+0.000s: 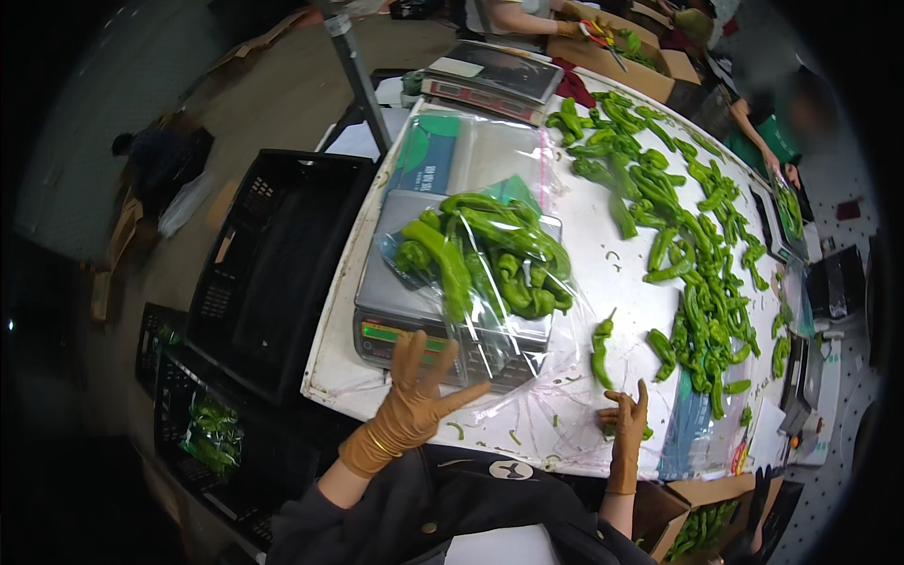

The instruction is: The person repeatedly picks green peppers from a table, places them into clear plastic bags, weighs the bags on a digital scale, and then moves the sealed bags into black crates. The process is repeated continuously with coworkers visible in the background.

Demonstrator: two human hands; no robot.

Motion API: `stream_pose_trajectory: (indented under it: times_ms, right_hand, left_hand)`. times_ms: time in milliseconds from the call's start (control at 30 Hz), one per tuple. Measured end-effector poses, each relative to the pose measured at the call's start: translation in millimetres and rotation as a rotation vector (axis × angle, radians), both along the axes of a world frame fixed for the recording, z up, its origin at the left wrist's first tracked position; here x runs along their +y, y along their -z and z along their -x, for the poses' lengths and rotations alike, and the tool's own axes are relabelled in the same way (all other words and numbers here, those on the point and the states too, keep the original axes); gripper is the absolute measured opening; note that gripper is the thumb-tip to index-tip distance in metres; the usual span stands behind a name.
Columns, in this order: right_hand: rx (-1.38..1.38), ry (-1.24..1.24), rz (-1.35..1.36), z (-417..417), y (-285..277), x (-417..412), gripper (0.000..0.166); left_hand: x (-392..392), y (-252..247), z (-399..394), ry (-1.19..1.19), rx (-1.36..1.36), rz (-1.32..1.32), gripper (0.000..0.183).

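Observation:
My left hand point(406, 402), in a tan glove, is spread with nothing in it in front of the digital scale point(374, 342), near its lit display. A clear plastic bag point(487, 346) of long green peppers point(438, 261) lies on the scale's platform, its loose end hanging over the keypad. My right hand point(625, 431), gloved alike, is low over the white table point(522, 424), index finger extended and other fingers partly curled. Bits of green show beside it; whether it grips them is hidden. A single green pepper point(602, 349) lies just beyond that hand.
Loose peppers point(706, 311) spread along the table's right side. Flat printed bags point(431, 155) and another scale point(494, 78) sit beyond my scale. Black crates point(275, 275) stand left. A cardboard box point(678, 508) of peppers is at lower right. Co-workers are across the table; one holds scissors point(600, 35).

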State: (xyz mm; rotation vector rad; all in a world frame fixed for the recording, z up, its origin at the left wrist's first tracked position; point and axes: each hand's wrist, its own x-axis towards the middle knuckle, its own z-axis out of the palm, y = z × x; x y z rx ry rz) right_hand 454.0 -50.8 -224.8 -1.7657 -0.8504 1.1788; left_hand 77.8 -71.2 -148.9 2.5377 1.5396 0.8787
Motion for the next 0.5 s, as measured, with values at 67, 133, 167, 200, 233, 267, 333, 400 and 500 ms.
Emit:
stream_pose_trajectory:
  times_ms: [67, 133, 167, 200, 233, 267, 333, 400, 500]
  right_hand:
    - [0.012, -0.089, -0.116, 16.7, -21.3, 1.8, 0.055]
    - [-0.04, -0.37, -0.275, 46.0, -46.5, 6.5, 0.04]
    - [-0.138, -0.589, -0.351, 64.6, -59.5, 11.2, 0.032]
    - [-0.141, -0.742, -0.454, 90.5, -86.2, 18.3, 0.026]
    - [-0.143, -0.901, -0.56, 113.9, -106.4, 25.8, 0.02]
    - [-0.23, -1.018, -0.633, 126.6, -107.9, 31.0, 0.018]
    - [-0.343, -1.178, -0.731, 141.9, -108.2, 38.1, 0.016]
    - [-0.388, -1.267, -0.781, 151.7, -107.1, 43.5, 0.015]
    - [-0.334, -1.348, -0.85, 157.8, -100.2, 51.7, 0.012]
  left_hand:
    - [-0.8, 11.8, 3.3, 0.013, 0.057, -0.009, 0.04]
    - [3.0, 11.2, -2.5, 0.044, -0.028, -0.016, 0.039]
    - [3.6, 10.5, -2.8, 0.048, -0.065, -0.017, 0.04]
    - [4.6, 12.6, -1.9, 0.038, -0.059, -0.017, 0.04]
    - [4.7, 12.4, -2.9, 0.045, -0.081, -0.029, 0.037]
    - [6.2, 9.8, -4.6, 0.054, -0.106, -0.041, 0.034]
    - [10.7, 2.4, -9.4, 0.067, -0.136, -0.073, 0.028]
    - [14.9, -5.3, -14.5, 0.07, -0.146, -0.113, 0.024]
    - [18.9, -8.7, -12.5, 0.089, -0.108, -0.128, 0.021]
